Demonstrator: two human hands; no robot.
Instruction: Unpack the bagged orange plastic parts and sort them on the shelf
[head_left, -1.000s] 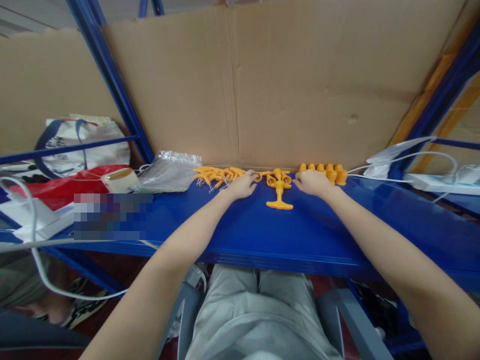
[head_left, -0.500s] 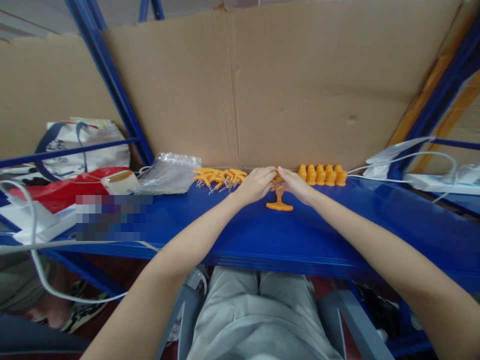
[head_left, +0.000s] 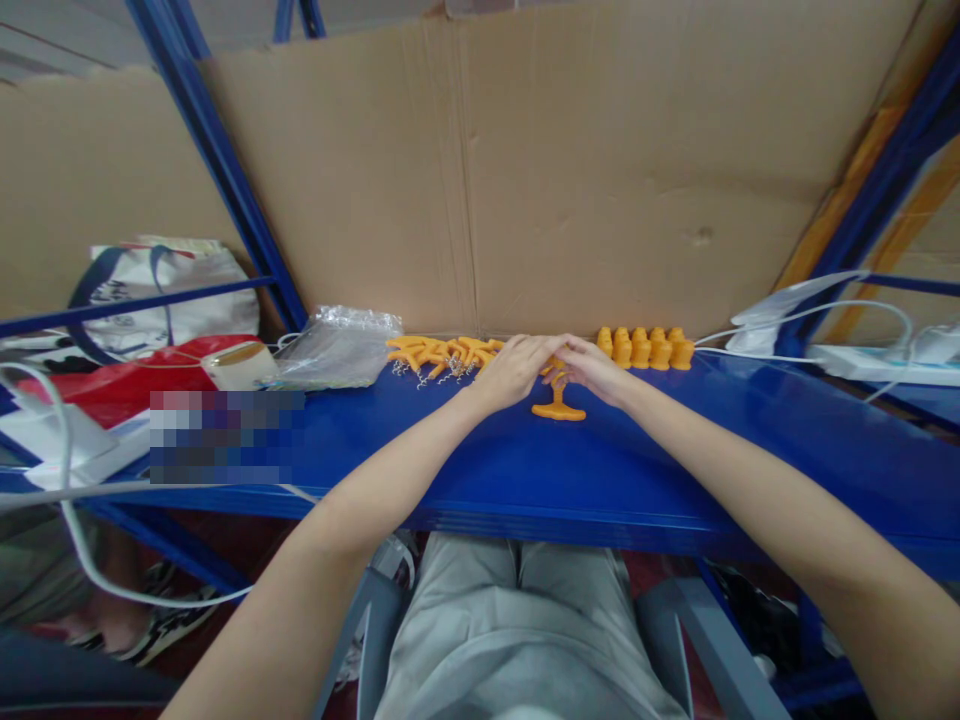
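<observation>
An orange plastic piece [head_left: 557, 400] with a T-shaped foot lies on the blue shelf [head_left: 570, 470] near the cardboard wall. My left hand [head_left: 512, 370] and my right hand [head_left: 592, 367] meet over its upper part, fingers curled round it, and hide most of it. Left of my hands lies a heap of orange pieces with small metal chains [head_left: 439, 353]. To the right stand rows of small orange caps [head_left: 646, 348].
A clear plastic bag [head_left: 337, 345] lies left of the orange heap. Further left are a red bag [head_left: 127, 380], a white tote [head_left: 169, 290] and white cables [head_left: 67, 500]. A power strip with white cables [head_left: 877, 362] sits at the right. A cardboard sheet [head_left: 525, 170] closes the back.
A second ago my hands lay apart at either side of the orange piece. They have come together over its top and now grip it; the piece has stayed in place.
</observation>
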